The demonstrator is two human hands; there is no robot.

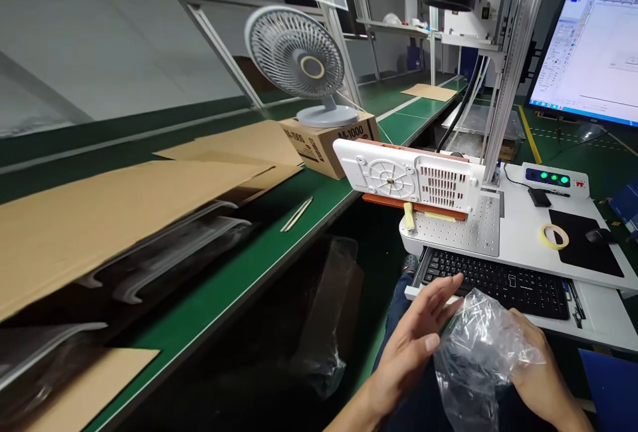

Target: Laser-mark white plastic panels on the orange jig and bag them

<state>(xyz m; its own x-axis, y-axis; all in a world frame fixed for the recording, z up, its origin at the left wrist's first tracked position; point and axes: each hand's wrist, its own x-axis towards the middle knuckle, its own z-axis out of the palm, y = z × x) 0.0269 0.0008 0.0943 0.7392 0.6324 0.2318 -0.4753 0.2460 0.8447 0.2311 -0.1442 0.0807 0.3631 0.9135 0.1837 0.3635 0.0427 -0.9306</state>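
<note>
A crumpled clear plastic bag (476, 352) hangs over my lap, in front of the keyboard drawer. My right hand (535, 359) grips its right side, the fingers partly hidden behind the plastic. At the bag's left edge is my left hand (416, 335), fingers spread and thumb apart, with nothing held in it. Beyond the hands, a white plastic panel (391, 179) with a round ribbed area and a slotted grille stands tilted on an orange-brown base (413, 207) on the perforated metal plate (473, 229).
A green bench (254, 272) on the left bears cardboard sheets (124, 219), wrapped parts and a fan (299, 53) on a carton (323, 146). The keyboard (493, 282), tape roll (553, 236), mouse (601, 236) and monitor (588, 53) are to the right.
</note>
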